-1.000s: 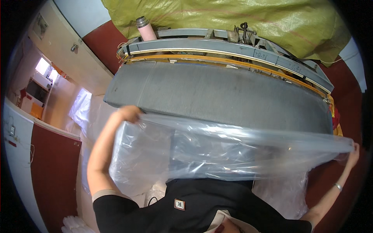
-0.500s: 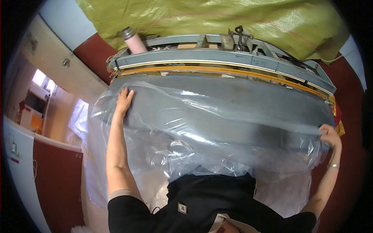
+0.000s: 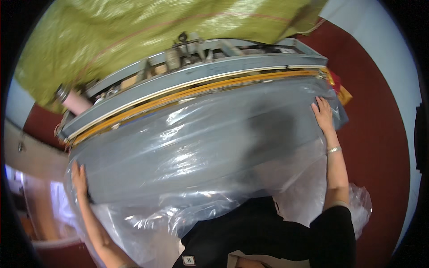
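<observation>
A wide sheet of clear plastic film lies over a long grey tabletop and hangs down over its near edge in shiny folds toward my body. My left hand rests on the film at the left end of the top, fingers stretched out. At the right end, my right hand lies flat on the film with its fingers spread. Beneath the plastic the grey surface shows through, with a dark shadow right of the middle. My hands hold nothing between the fingers.
Along the far side runs a grey metal trough with an orange strip below it. A pink bottle stands at its left end, and a dark clamp rises from it. Behind hangs a yellow-green woven sheet. A door is at left.
My view has turned to the right. My right hand has let go of the film's edge and now lies flat on it. The film now covers more of the top's right part.
</observation>
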The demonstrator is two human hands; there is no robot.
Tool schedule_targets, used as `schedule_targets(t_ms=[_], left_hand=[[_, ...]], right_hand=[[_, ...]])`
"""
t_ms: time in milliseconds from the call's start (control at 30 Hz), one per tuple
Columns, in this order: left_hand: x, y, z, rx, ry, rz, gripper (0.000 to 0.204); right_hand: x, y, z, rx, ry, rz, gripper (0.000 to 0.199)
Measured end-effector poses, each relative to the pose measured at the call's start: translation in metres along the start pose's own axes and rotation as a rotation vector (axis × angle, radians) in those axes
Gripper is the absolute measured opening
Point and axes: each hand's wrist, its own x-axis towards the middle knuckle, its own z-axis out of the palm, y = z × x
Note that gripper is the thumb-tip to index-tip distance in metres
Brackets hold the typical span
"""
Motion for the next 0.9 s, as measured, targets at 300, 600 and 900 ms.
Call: schedule_targets(t_ms=[300, 600, 900], left_hand=[[0.036, -0.138, -0.013, -0.036, -0.077, -0.316, 0.053], [-0.036, -0.11, -0.027, -0.274, 0.551, -0.192, 0.045], [-0.414, -0.127, -0.032, 0.086, 0.632, -0.751, 0.054]], right_hand=[[-0.027, 0.003, -0.044, 0.197, -0.344, 0.232, 0.066], [0.019, -0.015, -0.008, 0.056, -0.341, 0.209, 0.061], [0.08, 0.042, 0.026, 0.399, -0.229, 0.062, 0.055]])
